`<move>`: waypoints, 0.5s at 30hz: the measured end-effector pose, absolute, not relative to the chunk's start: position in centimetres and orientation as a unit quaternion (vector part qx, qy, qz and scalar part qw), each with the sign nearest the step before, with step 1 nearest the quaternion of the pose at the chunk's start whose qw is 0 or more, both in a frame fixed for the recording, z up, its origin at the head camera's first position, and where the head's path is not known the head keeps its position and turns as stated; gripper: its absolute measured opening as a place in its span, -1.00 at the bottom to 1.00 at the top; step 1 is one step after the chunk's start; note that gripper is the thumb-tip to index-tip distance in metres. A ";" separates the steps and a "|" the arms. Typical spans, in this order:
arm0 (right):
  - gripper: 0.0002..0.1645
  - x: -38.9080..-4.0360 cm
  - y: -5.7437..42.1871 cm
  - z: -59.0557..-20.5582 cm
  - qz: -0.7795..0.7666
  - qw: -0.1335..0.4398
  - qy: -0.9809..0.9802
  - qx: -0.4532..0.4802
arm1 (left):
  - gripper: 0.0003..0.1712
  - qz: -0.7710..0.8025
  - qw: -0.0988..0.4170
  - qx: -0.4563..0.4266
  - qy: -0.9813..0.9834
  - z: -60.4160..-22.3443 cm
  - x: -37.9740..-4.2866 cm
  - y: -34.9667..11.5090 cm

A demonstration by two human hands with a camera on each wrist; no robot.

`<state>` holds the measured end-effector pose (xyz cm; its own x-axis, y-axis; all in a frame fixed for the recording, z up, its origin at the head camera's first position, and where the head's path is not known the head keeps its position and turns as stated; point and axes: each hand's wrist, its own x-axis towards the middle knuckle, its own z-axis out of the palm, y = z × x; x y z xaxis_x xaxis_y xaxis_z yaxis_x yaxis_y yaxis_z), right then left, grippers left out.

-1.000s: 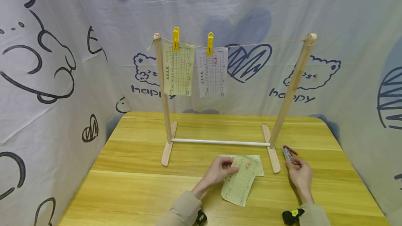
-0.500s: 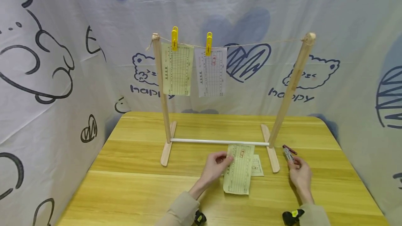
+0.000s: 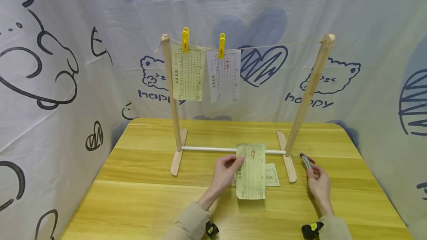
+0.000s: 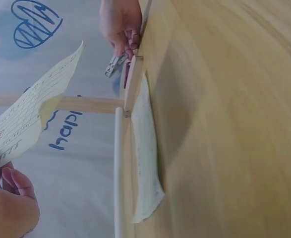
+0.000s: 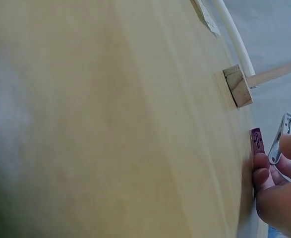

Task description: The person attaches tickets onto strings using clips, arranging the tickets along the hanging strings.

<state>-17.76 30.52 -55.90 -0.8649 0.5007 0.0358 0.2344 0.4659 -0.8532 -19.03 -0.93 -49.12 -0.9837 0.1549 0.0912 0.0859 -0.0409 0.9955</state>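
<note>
Yellow ruled slip (image 3: 251, 176) bears a red stamp (image 3: 253, 153).

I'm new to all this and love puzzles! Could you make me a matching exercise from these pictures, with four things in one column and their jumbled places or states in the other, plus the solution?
Things:
1. left hand
2. white sheet
3. right hand
4. white bar

Places or states:
A. links the two wooden posts low down
B. holds a grey clip
C. holds a yellow-green sheet
D. hangs from the string by a yellow clip

Right pairs: 1-C, 2-D, 3-B, 4-A
</note>
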 end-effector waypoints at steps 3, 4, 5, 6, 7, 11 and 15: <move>-0.53 -17.7 30.6 -55.8 0.474 0.146 -0.841 -0.216 | -0.71 0.724 0.011 0.084 0.685 -48.6 -19.1 -1.1; -0.53 -17.7 30.6 -55.8 0.477 0.146 -0.839 -0.216 | -0.71 0.726 0.007 0.083 0.683 -48.4 -19.1 -1.1; -0.52 -17.7 30.6 -55.7 0.481 0.146 -0.837 -0.217 | -0.72 0.727 0.003 0.083 0.681 -48.2 -19.1 -1.2; -0.51 -17.7 30.6 -55.7 0.484 0.145 -0.835 -0.218 | -0.72 0.728 -0.001 0.082 0.680 -48.1 -19.1 -1.2; -0.50 -17.7 30.6 -55.6 0.486 0.145 -0.833 -0.220 | -0.72 0.729 -0.005 0.082 0.679 -47.9 -19.1 -1.3; -0.46 -17.7 30.6 -55.3 0.499 0.137 -0.824 -0.230 | -0.74 0.732 -0.023 0.084 0.676 -47.4 -19.1 -1.5; -0.45 -17.6 30.4 -55.0 0.526 0.125 -0.808 -0.236 | -0.76 0.736 -0.043 0.090 0.669 -46.8 -19.1 -1.7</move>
